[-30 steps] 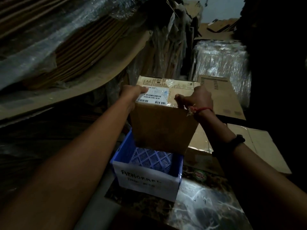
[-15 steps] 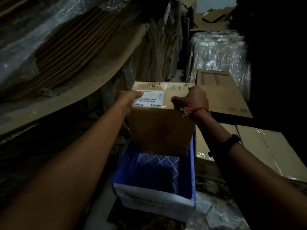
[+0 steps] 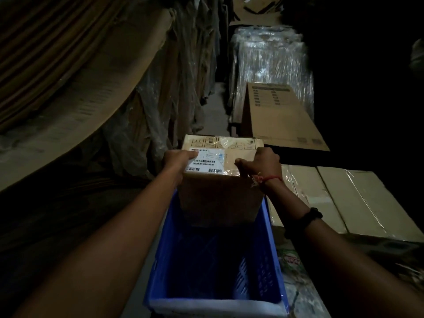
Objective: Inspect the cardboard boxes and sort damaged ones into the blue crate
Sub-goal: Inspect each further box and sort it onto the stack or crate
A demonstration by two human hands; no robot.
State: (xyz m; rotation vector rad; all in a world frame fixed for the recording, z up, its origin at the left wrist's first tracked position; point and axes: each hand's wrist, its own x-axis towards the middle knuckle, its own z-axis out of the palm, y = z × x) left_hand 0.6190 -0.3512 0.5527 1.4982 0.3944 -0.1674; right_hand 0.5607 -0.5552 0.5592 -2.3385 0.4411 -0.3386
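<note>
A brown cardboard box (image 3: 220, 196) with a white barcode label and clear tape on top is held upright between both hands. My left hand (image 3: 177, 159) grips its top left edge and my right hand (image 3: 259, 164) grips its top right edge. The box's lower part sits inside the far end of the blue crate (image 3: 270, 267), a slotted plastic crate with a white paper label on its near wall. The crate's near half holds nothing that I can see. The box's underside is hidden.
Flattened cardboard sheets (image 3: 358, 200) lie to the right, with a printed flat carton (image 3: 282, 115) and plastic-wrapped bundles (image 3: 270, 58) behind. Stacked corrugated board (image 3: 68, 72) leans along the left. A narrow floor strip runs ahead.
Both hands have lowered the box from above the crate into its far end. The view has tilted down, so more of the crate's inside shows.
</note>
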